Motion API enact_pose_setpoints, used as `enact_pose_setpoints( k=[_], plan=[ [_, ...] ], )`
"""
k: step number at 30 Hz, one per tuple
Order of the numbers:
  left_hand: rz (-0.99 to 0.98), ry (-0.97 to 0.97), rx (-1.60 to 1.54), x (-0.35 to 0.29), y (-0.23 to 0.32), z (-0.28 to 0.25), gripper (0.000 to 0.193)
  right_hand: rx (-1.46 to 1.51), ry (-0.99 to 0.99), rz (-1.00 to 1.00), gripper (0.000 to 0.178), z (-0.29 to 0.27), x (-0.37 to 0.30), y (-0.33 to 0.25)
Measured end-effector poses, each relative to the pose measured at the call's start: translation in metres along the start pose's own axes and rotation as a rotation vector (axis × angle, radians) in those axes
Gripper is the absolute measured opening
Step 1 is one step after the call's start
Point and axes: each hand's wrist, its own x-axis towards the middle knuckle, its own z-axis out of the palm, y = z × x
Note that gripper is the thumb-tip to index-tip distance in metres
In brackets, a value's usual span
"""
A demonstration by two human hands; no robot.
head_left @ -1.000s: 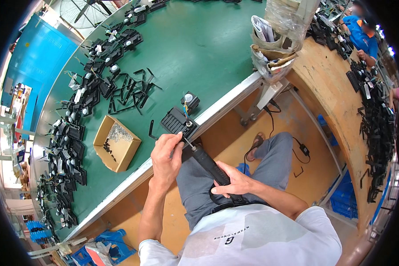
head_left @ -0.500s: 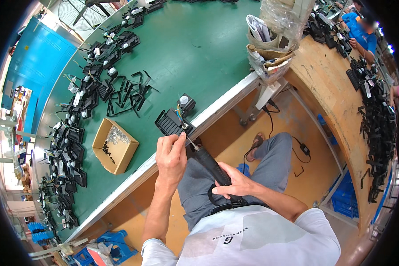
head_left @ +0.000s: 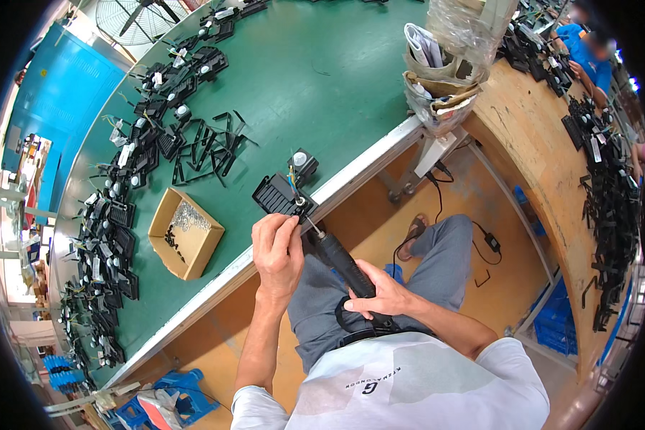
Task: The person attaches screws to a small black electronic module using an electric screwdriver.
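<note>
A black finned floodlight (head_left: 274, 195) lies at the near edge of the green table, its round white sensor head (head_left: 301, 159) on the far side and coloured wires (head_left: 293, 179) rising between them. My left hand (head_left: 276, 254) has its thumb and fingers pinched together at the lamp's near end; whatever sits between the fingertips is too small or hidden to name. In my right hand (head_left: 381, 292) is a black electric screwdriver (head_left: 344, 264), gripped around its lower body. Its thin metal bit slants up to the lamp's near edge, close beside my left fingertips.
A cardboard box (head_left: 206, 252) with small screws and black bits stands left of the lamp. Loose black brackets (head_left: 208, 150) lie beyond it, and a row of more lamps (head_left: 125, 179) lines the table's far side. Wrapped pouches (head_left: 441, 93) hang at the right. A person in blue (head_left: 586, 57) sits far right.
</note>
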Motion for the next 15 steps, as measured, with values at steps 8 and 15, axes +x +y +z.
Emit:
enact_pose_setpoints(
  k=[8, 15],
  plan=[
    [-0.01, -0.002, -0.032, -0.002, -0.005, -0.001, 0.029, -0.028, 0.003, 0.015, 0.06, -0.004, 0.001, 0.002],
    [-0.038, -0.036, 0.012, -0.006, -0.01, -0.001, 0.024, -0.053, 0.012, 0.01, 0.064, -0.006, 0.001, -0.006]
  ],
)
